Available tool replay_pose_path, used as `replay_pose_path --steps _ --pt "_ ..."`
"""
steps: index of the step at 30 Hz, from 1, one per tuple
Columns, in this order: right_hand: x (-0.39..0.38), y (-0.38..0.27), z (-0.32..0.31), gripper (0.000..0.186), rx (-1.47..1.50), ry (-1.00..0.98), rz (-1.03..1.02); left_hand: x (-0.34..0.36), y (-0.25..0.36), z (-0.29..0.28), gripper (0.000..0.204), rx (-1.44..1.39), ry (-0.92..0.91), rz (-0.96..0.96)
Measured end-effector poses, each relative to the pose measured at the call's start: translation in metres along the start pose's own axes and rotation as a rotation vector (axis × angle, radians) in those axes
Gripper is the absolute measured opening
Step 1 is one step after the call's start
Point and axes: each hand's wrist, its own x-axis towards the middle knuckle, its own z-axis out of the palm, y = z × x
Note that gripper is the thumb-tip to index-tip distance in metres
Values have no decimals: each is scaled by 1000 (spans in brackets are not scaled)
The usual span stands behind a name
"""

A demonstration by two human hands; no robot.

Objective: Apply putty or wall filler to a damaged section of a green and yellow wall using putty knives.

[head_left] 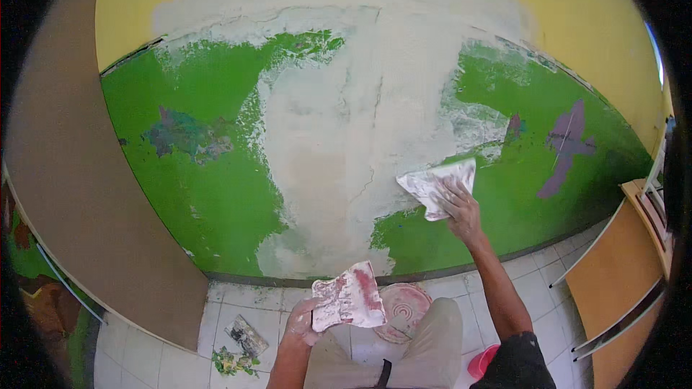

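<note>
My right hand (461, 209) is closed on a flat putty spreader (437, 181) coated in white filler. That spreader lies against the wall (310, 130), at the right edge of a broad whitish filler patch over green paint. Lower down, my left hand (301, 324) grips a second, reddish spreader (353, 297) by its left side; white filler is smeared thickly over its face. It is held in front of my body, apart from the wall. Thin cracks show in the filler patch, and part of the right-hand spreader is hidden by my fingers.
A round reddish lid (404, 310) smeared with white lies on the tiled floor, partly behind my leg. A red container (481, 362) stands by my right arm. Debris (234, 361) lies at left near a brown panel (108, 158). Wooden furniture (613, 274) stands at right.
</note>
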Motion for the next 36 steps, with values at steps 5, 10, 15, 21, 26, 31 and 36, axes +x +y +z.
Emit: replay_pose_path --steps 5,10,15,21,26,31,36 --pt "31 49 -58 24 315 644 685 -5 -3 -5 43 -10 -56 -25" --pt "150 97 -113 26 586 898 609 -7 -2 -7 43 -24 -98 -52" --pt "252 -22 -24 21 382 919 405 -13 8 -33 44 -27 -54 16" --pt "205 -108 -12 41 -178 565 109 -17 20 -35 48 -66 -42 30" --pt "202 -64 -67 48 -171 375 -264 -12 20 -30 50 -4 51 56" --pt "242 23 -99 54 -423 365 -420 2 6 -23 50 -78 -9 -10" --pt "165 45 -30 43 -219 203 -305 21 -10 -29 49 -47 -2 -72"
